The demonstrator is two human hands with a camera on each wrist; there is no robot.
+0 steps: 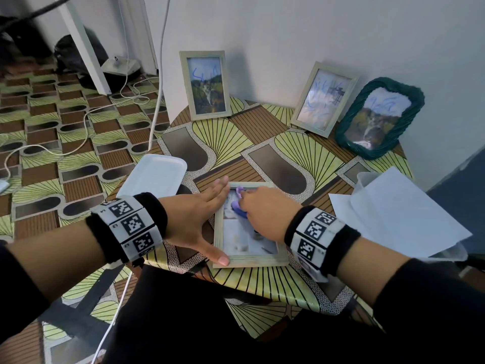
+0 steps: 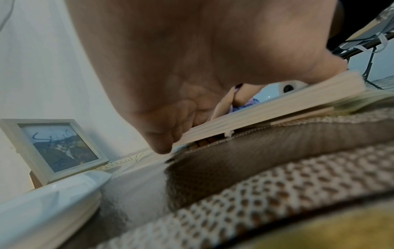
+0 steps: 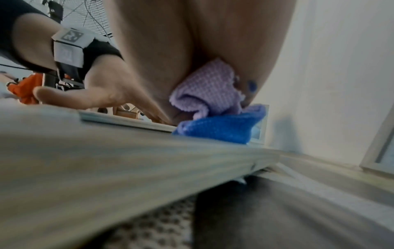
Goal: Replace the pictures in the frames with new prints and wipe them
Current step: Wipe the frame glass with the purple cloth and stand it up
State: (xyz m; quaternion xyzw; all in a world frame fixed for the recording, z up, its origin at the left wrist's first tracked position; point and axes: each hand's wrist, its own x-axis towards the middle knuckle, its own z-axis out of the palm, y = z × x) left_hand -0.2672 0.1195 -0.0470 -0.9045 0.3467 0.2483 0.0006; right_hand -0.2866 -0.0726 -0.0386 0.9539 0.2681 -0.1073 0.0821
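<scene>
Head view, item one: pale wooden frame (image 1: pixel 249 260), lying flat, glass up, at the near edge of the patterned worktop (image 1: pixel 296 143); a print shows under the glass. Purple cloth (image 1: pixel 240 206), bunched, rests on the glass at the frame's far end. Right hand (image 1: pixel 265 214): grip closed round the cloth, fingers curled, pressing it down; the right wrist view shows the cloth's lilac and darker blue folds under the fingers. Left hand (image 1: pixel 202 219): grip wide, holding nothing, fingers straight along the frame's left rail, thumb on the near left corner; the left wrist view shows the fingertips on the rail's edge.

Surroundings, outward:
- White tray (image 1: pixel 154 174), just left of the frame, at the worktop's left edge.
- White paper sheets (image 1: pixel 399 214), to the right, lying over a clear plastic container (image 1: pixel 363 179).
- Upright pale frame (image 1: pixel 205 85), far left against the wall, blue scribble on its glass.
- Leaning pale frame (image 1: pixel 324 99), far right, scribbled likewise.
- Green woven frame (image 1: pixel 379 118), beside it, also scribbled.
- White cables (image 1: pixel 78 143) on the patterned floor to the left.
</scene>
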